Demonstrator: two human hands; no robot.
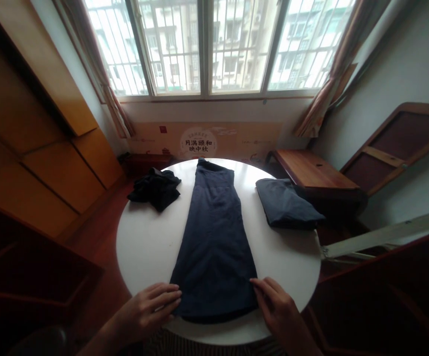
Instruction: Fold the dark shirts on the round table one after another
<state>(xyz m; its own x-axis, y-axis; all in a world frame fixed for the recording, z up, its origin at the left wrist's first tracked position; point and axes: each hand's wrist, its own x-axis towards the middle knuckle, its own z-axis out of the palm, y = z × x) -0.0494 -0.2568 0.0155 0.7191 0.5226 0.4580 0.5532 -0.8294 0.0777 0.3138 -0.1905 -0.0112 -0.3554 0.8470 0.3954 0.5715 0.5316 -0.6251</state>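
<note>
A long dark navy garment (214, 232) lies flat down the middle of a round white table (147, 247), folded lengthwise, narrow end toward the window. My left hand (151, 309) rests at its near left corner, fingers stretched flat and touching the hem. My right hand (277, 306) lies at the near right corner, fingers extended onto the cloth edge. Neither hand grips the fabric.
A crumpled black garment (155, 190) sits at the table's far left. A folded navy garment (286, 203) lies at the far right edge. A wooden side table (312, 170) stands beyond it; wooden cabinets (51, 148) line the left wall below the barred window.
</note>
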